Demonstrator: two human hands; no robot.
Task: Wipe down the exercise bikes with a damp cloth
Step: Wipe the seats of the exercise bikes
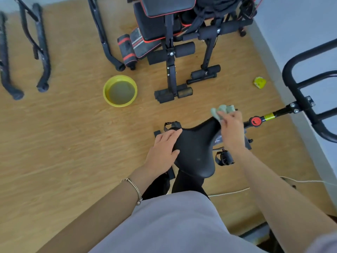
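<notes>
The exercise bike's black saddle point(196, 148) is in the middle of the view, right below me. My left hand point(163, 150) lies flat on the saddle's left side with straight fingers. At the narrow front tip of the saddle, my right hand point(231, 128) grips a crumpled pale green cloth point(221, 111). The bike's frame runs to the right past a red knob point(255, 121) to the black handlebars point(302, 84). A pedal with a strap point(225, 157) shows under my right forearm.
A yellow basin point(120, 90) of murky water stands on the wooden floor to the upper left. Black and red weight benches point(171, 33) stand behind it. Black frame legs point(41, 44) lie at far left. A small yellow object point(259, 82) and a white cable point(229, 193) lie on the floor at right.
</notes>
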